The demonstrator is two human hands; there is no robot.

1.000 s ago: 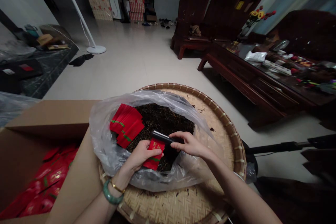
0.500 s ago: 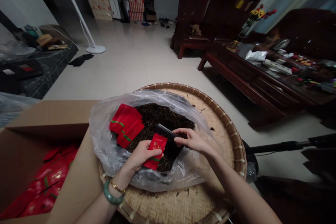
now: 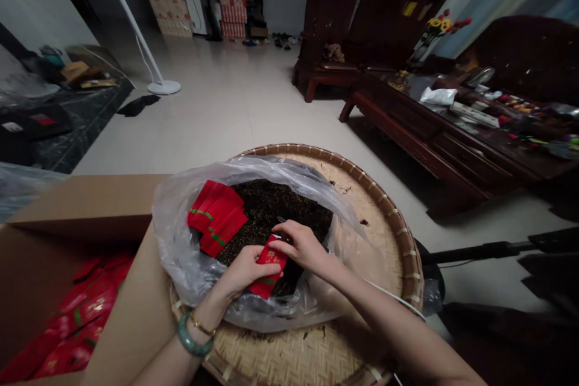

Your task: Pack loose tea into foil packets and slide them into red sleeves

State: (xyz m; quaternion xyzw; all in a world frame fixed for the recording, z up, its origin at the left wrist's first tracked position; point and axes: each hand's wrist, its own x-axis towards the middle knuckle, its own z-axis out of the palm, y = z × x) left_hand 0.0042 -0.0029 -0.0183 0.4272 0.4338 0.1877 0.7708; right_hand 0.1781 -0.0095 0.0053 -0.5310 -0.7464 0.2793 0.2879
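My left hand (image 3: 248,268) pinches a small red foil packet (image 3: 272,260) with gold print and a green band, thumb in front. At the packet's upper end my right hand (image 3: 301,244) is closed, its fingertips over the top edge. A black handheld bag sealer (image 3: 284,239) sits there, mostly hidden under the right fingers. Both hands are above a clear plastic bag (image 3: 174,253) of dark loose tea leaves (image 3: 260,196). Several red packets (image 3: 219,217) lie fanned on the leaves at the left.
The bag stands on a round woven bamboo tray (image 3: 398,235) with scattered leaf bits. An open cardboard box (image 3: 122,289) of red packets (image 3: 75,329) is at the left. A white cord (image 3: 398,300) crosses the tray. Beyond stand a white fan (image 3: 165,87) and a wooden table (image 3: 407,117).
The black sealer first slid right along the packet's top. My right hand has since come back left onto the packet's upper end, covering most of the sealer. The left hand has stayed put.
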